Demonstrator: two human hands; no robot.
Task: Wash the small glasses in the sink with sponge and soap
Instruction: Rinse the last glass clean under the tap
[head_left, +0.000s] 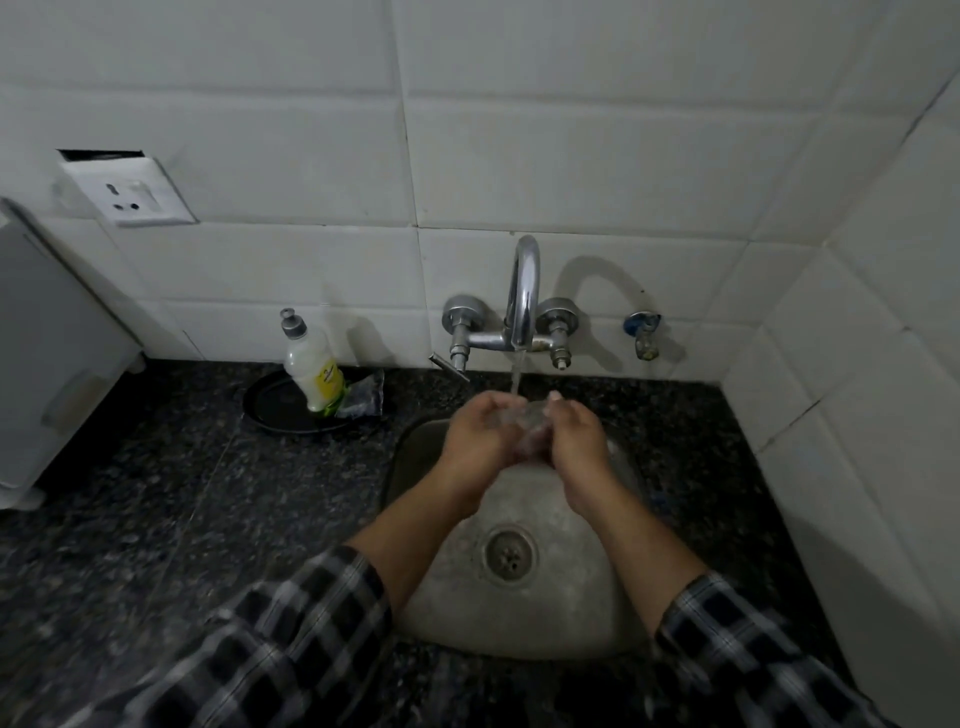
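Both hands are curled around a small glass (531, 422), held over the sink (545, 618) at its 12 o'clock edge. The left hand (480, 434) grips it from 9 o'clock and the right hand (571, 439) from 3 o'clock. The glass is blurred and partly hidden by the fingers. Water (516, 374) runs from the tap (524, 291) straight onto it. The drain (509, 553) lies at 6 o'clock of the hands. On the dark counter (182, 493), at 10 o'clock of the sink, a soap bottle (311, 369) leans on a black tray (275, 408) beside a crumpled packet (363, 397).
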